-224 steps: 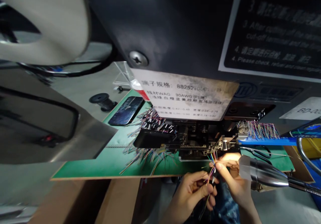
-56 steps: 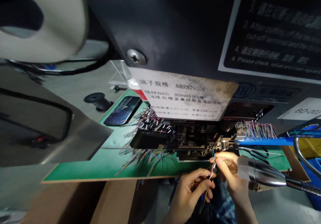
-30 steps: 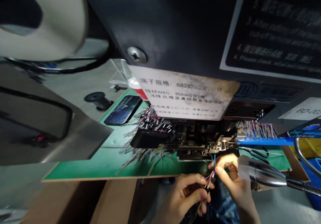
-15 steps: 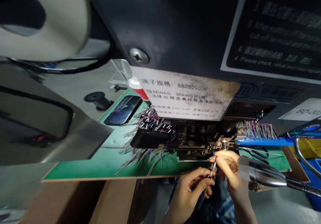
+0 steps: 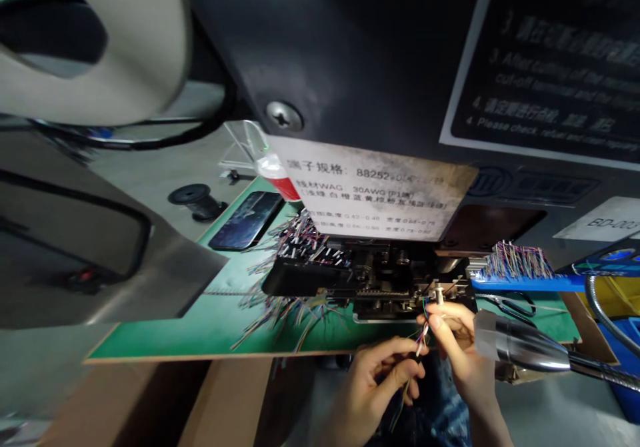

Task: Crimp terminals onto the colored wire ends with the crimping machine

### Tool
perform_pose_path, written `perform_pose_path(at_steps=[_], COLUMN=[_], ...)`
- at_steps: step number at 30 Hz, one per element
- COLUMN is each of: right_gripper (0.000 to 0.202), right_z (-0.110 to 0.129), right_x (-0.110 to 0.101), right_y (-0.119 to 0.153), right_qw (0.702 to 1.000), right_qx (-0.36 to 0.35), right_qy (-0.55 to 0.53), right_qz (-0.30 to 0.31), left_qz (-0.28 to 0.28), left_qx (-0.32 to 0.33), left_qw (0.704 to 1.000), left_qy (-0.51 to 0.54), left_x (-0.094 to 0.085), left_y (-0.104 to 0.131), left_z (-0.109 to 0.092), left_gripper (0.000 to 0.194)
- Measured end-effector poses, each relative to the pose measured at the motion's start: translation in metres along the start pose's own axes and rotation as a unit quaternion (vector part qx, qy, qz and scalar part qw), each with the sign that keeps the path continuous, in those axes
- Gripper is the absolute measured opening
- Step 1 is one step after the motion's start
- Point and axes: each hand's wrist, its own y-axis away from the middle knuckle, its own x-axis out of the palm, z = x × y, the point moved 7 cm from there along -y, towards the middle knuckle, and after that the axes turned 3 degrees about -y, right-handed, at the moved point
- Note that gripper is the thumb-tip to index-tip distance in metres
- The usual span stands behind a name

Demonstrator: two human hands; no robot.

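Observation:
Between my two hands runs a small bundle of thin coloured wires (image 5: 423, 337). My left hand (image 5: 383, 380) is closed around its lower part, and loose wire ends hang below the fingers. The thumb and forefinger of my right hand (image 5: 453, 330) pinch the wires higher up, close to the working point of a dark crimping machine (image 5: 400, 267). Thin strands, one green or blue, rise from that pinch toward the machine; their tips are too small to make out. A lamp head (image 5: 530, 343) covers part of my right wrist.
More wires (image 5: 295, 310) lie left of the machine on the green table (image 5: 165, 337), near a phone (image 5: 245, 220). On the right are a blue tray of wires (image 5: 530, 281) and scissors (image 5: 510, 305). A labelled machine housing (image 5: 350, 53) fills the upper view.
My left hand has shifted slightly along the bundle, and its fingers sit a little differently. The machine part above my right hand has changed position. My right hand keeps its pinch.

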Motion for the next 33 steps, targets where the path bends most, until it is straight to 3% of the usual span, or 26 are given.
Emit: perform_pose_path(at_steps=[4, 6, 8, 17, 25, 33], right_gripper=[0.009, 0.008, 0.006, 0.023, 0.02, 0.016], right_z=[0.017, 0.017, 0.012, -0.002, 0.003, 0.001], right_x=[0.0, 0.0, -0.002, -0.002, 0.0, 0.0], right_y=[0.0, 0.001, 0.001, -0.002, -0.005, -0.003], right_qw=[0.994, 0.995, 0.998, 0.998, 0.998, 1.0], right_qx=[-0.087, -0.063, -0.023, 0.062, 0.053, 0.021], right_qy=[0.035, -0.008, -0.039, -0.032, -0.034, -0.018], right_qz=[0.06, 0.073, 0.047, 0.005, 0.009, 0.003], left_qz=[0.046, 0.044, 0.034, -0.038, -0.052, -0.056], left_qx=[-0.019, -0.01, 0.012, 0.102, 0.151, 0.144], left_qw=[0.999, 0.999, 0.999, 0.986, 0.978, 0.978], left_qy=[0.018, 0.009, -0.012, -0.127, -0.137, -0.139], left_x=[-0.004, -0.005, -0.004, 0.003, 0.0, -0.002], left_y=[0.004, 0.005, 0.003, -0.004, -0.003, -0.001], left_z=[0.007, 0.007, 0.001, -0.025, -0.024, -0.027], left_gripper=[0.044, 0.041, 0.039, 0.022, 0.02, 0.017])
